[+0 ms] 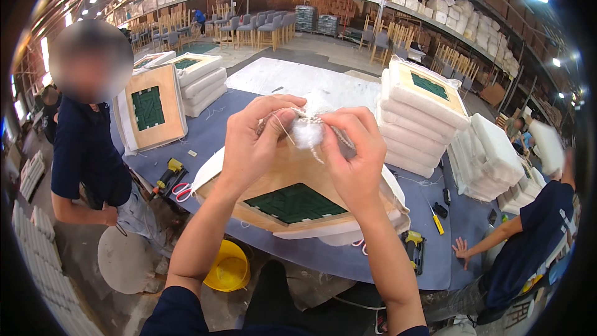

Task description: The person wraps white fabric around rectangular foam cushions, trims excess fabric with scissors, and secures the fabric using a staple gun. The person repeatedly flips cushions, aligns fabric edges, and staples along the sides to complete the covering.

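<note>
Both my hands are raised over the blue-covered table, close together with fingers pinched. My left hand (pixel 252 143) grips one side of a bunched beige fabric edge, and a loose thread hangs by its thumb. The other side is pinched in my right hand (pixel 357 152). Between them a white fluffy tuft of wadding (pixel 308 134) shows, slightly blurred. Below my hands, tilted on the table, is a padded seat (pixel 311 165) with a plywood back, white padding around its rim and a dark green panel (pixel 295 204) in the middle.
Yellow-black staple guns (pixel 169 174) (pixel 413 252) and red-handled scissors (pixel 181 192) lie on the table (pixel 429 211). Stacked padded seats (pixel 413 124) stand right. A yellow screwdriver (pixel 438 224) lies nearby. Co-workers stand left and right, one leaning a hand (pixel 461 250) on the table. A yellow bucket (pixel 229 267) stands below.
</note>
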A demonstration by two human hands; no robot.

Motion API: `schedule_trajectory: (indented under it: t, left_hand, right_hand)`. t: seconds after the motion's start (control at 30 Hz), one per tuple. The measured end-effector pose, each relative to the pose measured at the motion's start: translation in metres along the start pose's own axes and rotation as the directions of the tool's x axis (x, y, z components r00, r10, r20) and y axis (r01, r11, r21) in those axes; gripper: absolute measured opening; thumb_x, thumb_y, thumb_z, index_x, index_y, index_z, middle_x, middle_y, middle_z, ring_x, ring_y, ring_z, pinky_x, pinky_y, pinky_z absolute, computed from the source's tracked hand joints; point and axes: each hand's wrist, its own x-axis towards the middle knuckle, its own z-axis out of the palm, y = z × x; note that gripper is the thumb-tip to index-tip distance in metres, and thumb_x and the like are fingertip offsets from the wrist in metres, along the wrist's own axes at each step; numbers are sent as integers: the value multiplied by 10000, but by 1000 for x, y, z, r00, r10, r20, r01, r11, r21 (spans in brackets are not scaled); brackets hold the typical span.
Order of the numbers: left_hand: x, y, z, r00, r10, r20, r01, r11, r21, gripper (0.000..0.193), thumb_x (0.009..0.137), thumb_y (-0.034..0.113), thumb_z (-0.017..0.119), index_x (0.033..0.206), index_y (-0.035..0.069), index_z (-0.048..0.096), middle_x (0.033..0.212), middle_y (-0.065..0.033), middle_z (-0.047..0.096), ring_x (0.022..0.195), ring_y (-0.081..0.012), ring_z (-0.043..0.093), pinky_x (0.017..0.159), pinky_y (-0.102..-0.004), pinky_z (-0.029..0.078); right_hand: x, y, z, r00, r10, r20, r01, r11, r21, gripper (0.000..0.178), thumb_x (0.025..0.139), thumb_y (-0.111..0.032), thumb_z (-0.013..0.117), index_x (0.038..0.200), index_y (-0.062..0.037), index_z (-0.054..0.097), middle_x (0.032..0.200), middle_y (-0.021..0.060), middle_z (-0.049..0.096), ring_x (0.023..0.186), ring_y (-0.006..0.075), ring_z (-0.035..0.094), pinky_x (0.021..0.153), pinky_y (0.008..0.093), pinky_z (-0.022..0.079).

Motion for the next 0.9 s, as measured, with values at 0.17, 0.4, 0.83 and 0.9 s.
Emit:
schedule_trajectory:
  t: [0.17, 0.4, 0.83, 0.9]
  left_hand:
    - [-16, -21, 6, 853, 517, -74, -474, 826, 307, 183, 1083, 113, 664, 1112, -36, 766, 1191, -157, 779, 1058, -266, 728, 922, -363, 579]
    - [-2, 4, -12, 894, 410, 183, -448, 839, 310, 556, 917, 179, 814, 1438, 62, 659, 1572, -207, 562, 1390, -397, 581, 1143, -488, 466]
    - [-14, 8, 25, 859, 347, 377, -498, 736, 458, 754, 751, -17, 695, 1487, 142, 665, 1646, -184, 541, 1451, -440, 550, 1181, -510, 441]
    - [-16, 6, 26, 859, 363, 360, -505, 713, 487, 749, 750, -19, 700, 1481, 142, 670, 1628, -182, 561, 1433, -447, 566, 1157, -509, 463]
  right_hand:
    - [-12, 8, 16, 966, -214, -147, 214, 977, -14, 344, 770, 77, 807, 1071, -84, 768, 1042, 89, 696, 952, 309, 663, 807, 399, 543]
    - [-18, 36, 13, 903, -379, -201, 367, 925, -97, 397, 710, 124, 797, 1056, -67, 763, 1031, 81, 702, 919, 313, 664, 785, 395, 537]
    - [-44, 33, -7, 947, -206, -248, 199, 979, -54, 255, 877, 86, 737, 1097, -43, 732, 1092, 115, 696, 1004, 332, 657, 825, 374, 538]
    - [-65, 4, -12, 930, -29, -366, 45, 998, 34, 130, 963, 1, 705, 1091, -16, 723, 1061, 116, 706, 983, 285, 666, 812, 352, 532]
